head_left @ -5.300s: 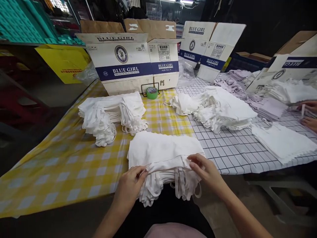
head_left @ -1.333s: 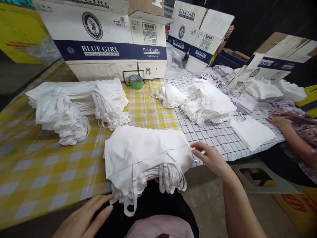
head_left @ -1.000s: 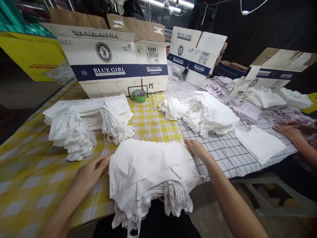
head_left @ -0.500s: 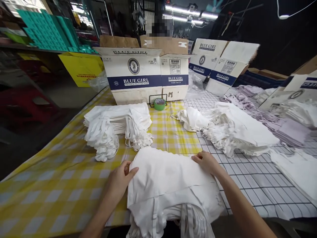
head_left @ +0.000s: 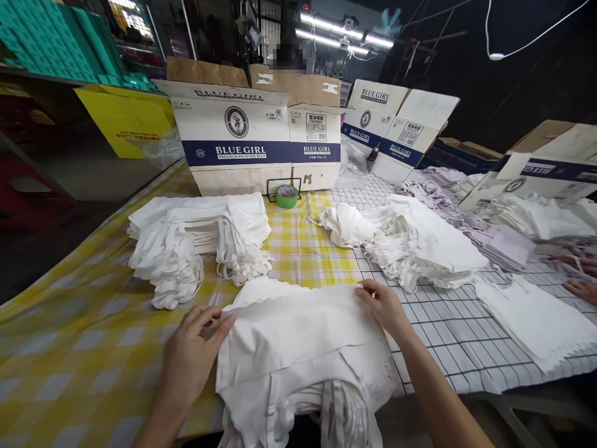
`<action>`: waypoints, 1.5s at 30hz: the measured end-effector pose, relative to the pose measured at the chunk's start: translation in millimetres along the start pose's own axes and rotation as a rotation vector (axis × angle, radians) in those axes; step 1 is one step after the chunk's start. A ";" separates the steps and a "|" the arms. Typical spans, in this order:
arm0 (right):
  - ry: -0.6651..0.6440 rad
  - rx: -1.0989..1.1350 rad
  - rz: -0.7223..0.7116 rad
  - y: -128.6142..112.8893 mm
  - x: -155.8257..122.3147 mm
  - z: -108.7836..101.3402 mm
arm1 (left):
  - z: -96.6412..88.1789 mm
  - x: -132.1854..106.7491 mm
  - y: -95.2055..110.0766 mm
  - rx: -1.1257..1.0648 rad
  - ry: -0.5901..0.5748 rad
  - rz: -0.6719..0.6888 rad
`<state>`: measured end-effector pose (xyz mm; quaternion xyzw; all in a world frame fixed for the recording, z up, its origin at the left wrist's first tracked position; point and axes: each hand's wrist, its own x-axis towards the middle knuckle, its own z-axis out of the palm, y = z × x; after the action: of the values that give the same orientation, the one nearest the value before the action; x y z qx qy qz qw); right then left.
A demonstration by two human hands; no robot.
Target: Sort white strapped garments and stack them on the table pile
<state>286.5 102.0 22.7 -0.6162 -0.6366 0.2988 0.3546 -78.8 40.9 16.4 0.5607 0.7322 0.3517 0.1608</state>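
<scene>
A stack of white cloth bags [head_left: 303,348] lies at the table's near edge, its handle loops hanging over the front. My left hand [head_left: 191,354] pinches the top bag's far left corner, lifting that edge a little. My right hand [head_left: 382,305] grips the far right corner of the same top bag. Both hands are closed on the fabric.
A second bag stack [head_left: 196,239] lies at the left, a third [head_left: 420,239] at the right on the grid cloth. Open Blue Girl boxes [head_left: 252,143] stand behind, with green tape [head_left: 286,195] in front. Another person's hands [head_left: 578,277] work at the far right edge.
My hands moved from the stack's front edge to its far corners. The top bag's far edge is now raised off the stack and drawn towards me.
</scene>
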 end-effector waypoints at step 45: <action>-0.028 0.217 -0.292 -61.1 -62.9 -93.3 | -90.7 -1.8 53.2 -0.329 -0.161 0.410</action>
<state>327.4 30.3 120.6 -0.4710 -0.6884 0.3195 0.4497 -97.7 15.5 116.7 0.6896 0.5212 0.4456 0.2327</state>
